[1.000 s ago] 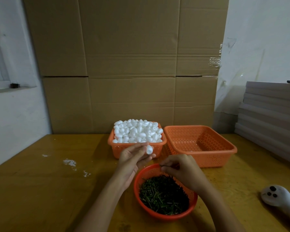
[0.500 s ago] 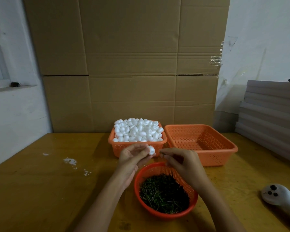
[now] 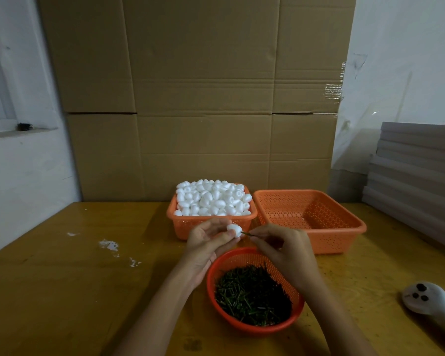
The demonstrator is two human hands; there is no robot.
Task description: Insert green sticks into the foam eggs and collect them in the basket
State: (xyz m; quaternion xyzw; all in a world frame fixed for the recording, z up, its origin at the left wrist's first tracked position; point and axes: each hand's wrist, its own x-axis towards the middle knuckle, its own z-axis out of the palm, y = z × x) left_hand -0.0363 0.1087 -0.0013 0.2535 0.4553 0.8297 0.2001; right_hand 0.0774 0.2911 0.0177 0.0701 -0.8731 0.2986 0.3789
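Note:
My left hand (image 3: pixel 208 242) pinches a white foam egg (image 3: pixel 234 229) just above the round red bowl (image 3: pixel 228 320) of green sticks (image 3: pixel 252 295). My right hand (image 3: pixel 283 250) pinches one green stick (image 3: pixel 246 234) whose tip touches the egg's right side. Behind the hands stands an orange basket (image 3: pixel 190 226) heaped with white foam eggs (image 3: pixel 211 197). To its right sits a wider orange basket (image 3: pixel 344 232) that holds nothing I can see.
A cardboard wall (image 3: pixel 198 98) closes the back of the wooden table (image 3: pixel 62 291). A white handheld device (image 3: pixel 432 303) lies at the right front. Grey stacked boards (image 3: pixel 419 176) stand on the right. White foam crumbs (image 3: pixel 109 244) dot the table's left.
My right hand rose from the stick bowl with a stick and brought its tip to the egg. The left hand kept the egg in nearly the same spot.

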